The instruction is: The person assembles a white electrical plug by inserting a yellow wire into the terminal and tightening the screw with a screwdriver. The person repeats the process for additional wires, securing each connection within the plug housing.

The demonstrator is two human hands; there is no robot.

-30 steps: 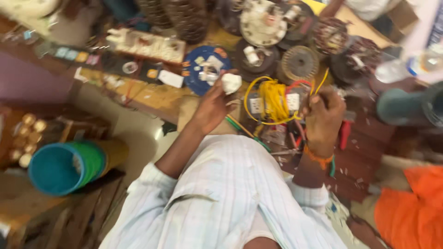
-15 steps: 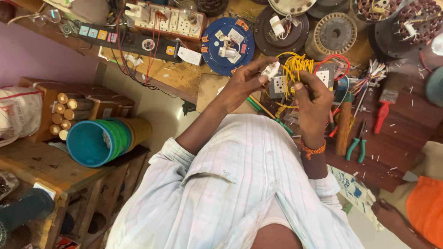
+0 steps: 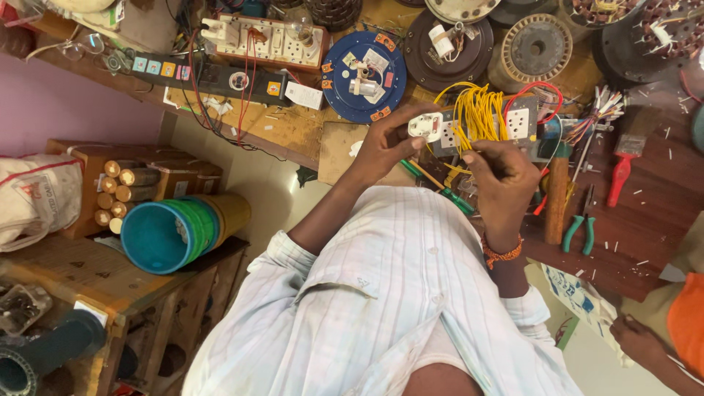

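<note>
While it is held up over the front edge of the workbench (image 3: 293,132), a small white socket (image 3: 425,126) is pinched between the thumb and fingers of the left hand (image 3: 385,143). Just beside it, a switch panel (image 3: 488,128) with white sockets is seen, from which a bundle of yellow wires (image 3: 477,110) loops upward, with a red wire (image 3: 535,92) arching over its right end. The right hand (image 3: 502,180) is curled closed just below the yellow wires, its fingertips gathered narrowly at the strands; what exactly is pinched cannot be told. An orange thread band (image 3: 502,253) is worn on that wrist. A green-handled screwdriver (image 3: 447,194) is laid under the hands. Farther right, a wooden-handled hammer (image 3: 557,198), green-handled pliers (image 3: 579,227) and a red-handled brush (image 3: 623,165) are spread on the dark bench. Behind, a round blue plate (image 3: 334,77) and a black extension board (image 3: 213,77) are seen. Well to the left, stacked blue and green tubs (image 3: 172,235) are kept on a wooden stand.
</note>
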